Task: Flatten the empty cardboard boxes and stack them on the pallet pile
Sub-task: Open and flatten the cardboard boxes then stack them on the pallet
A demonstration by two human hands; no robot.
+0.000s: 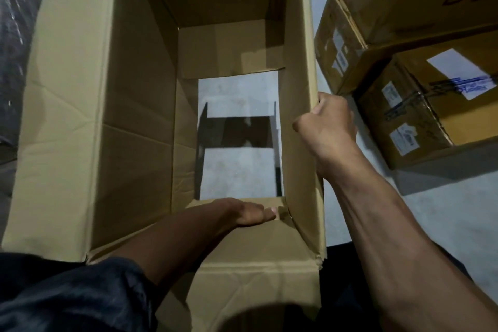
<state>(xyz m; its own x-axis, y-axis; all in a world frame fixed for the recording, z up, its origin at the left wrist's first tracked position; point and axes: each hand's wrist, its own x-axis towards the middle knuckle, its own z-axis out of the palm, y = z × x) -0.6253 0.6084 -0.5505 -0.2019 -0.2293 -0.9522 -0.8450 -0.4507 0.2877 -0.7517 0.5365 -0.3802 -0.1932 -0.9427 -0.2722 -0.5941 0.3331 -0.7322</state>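
A large empty brown cardboard box (113, 105) fills the view, open at both ends, so the grey floor (239, 143) shows through its bottom. My left hand (250, 213) reaches inside and lies flat, fingers straight, on the near bottom flap. My right hand (331, 127) grips the top edge of the box's right wall, fingers curled over it. The pallet pile is not in view.
Several closed cardboard boxes with white labels (420, 116) are stacked on the floor at the right, close to my right hand. Dark plastic-wrapped goods (16, 35) stand at the far left. Bare grey floor (444, 210) lies at the lower right.
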